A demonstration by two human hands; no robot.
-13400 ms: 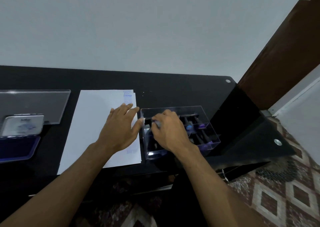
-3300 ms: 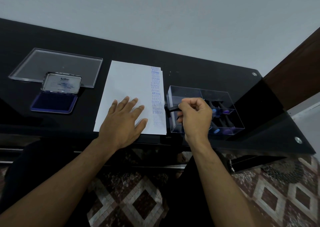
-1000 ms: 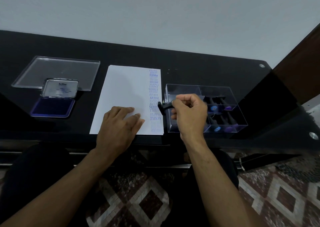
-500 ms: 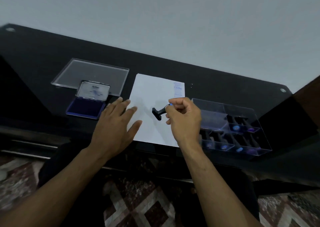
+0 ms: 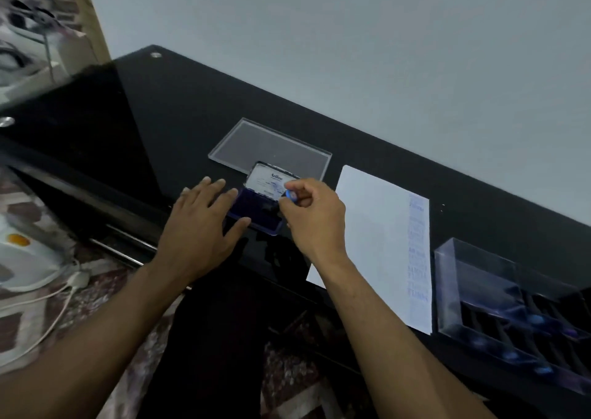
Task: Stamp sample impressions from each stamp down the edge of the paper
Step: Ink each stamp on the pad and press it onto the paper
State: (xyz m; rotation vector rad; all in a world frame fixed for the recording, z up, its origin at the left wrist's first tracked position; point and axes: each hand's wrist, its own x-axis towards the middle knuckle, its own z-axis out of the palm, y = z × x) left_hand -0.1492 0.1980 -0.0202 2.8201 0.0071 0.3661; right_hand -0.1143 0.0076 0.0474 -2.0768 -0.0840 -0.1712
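Your right hand [image 5: 315, 217] sits at centre frame, its fingers [image 5: 300, 191] curled tight around a small black stamp [image 5: 275, 207] with a blue cap. The stamp's lower end is down on the dark blue pad of the open ink pad [image 5: 256, 209]; whether it is pressed in firmly cannot be told through the blur. The pad's lid [image 5: 271, 180], white with printed lettering, stands hinged open behind it.

Your left hand [image 5: 201, 227] lies flat just left of the ink pad, fingers straight and spread, holding nothing. Its fingertips reach the left edge of the pad's case.

A clear plastic lid [image 5: 271, 147] lies flat on the black bench [image 5: 160, 115], directly above the ink pad in the frame and touching or nearly touching it.

The sheet of paper [image 5: 371, 227] lies to the right of your right hand. A column of blue impressions [image 5: 418, 249] runs down its right edge; the wording is too blurred to read.

At lower right, a clear compartmented box [image 5: 473, 284] stands just beside the paper, with further black stamps [image 5: 537, 319] in its right-hand compartments. The left compartment looks vacant.
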